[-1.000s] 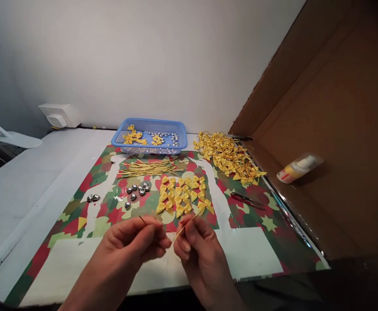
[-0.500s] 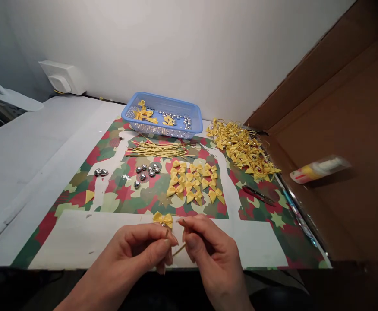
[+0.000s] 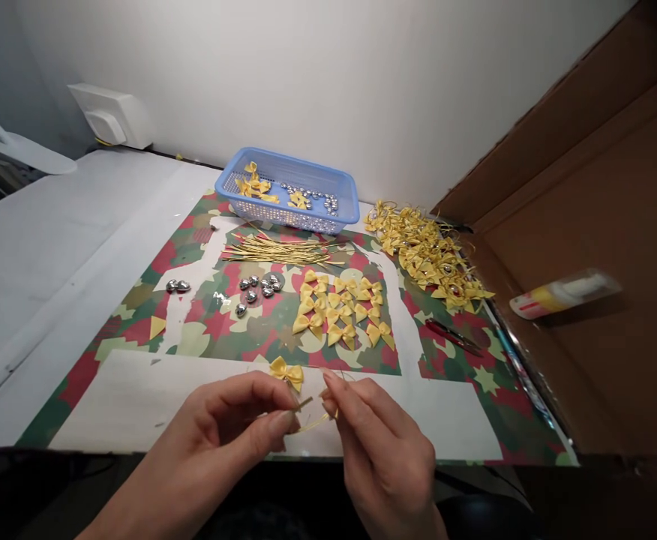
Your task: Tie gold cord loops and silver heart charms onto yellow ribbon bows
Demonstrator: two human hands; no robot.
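At the lower centre of the frame, the left hand (image 3: 221, 439) could lose its pinch on the thin gold cord (image 3: 313, 425), since only a short end pokes past the fingers, or the cord might snag the yellow bow (image 3: 286, 371) just beyond. From left thumb and forefinger it crosses the gap to the right hand (image 3: 385, 439), whose fingers close on it.
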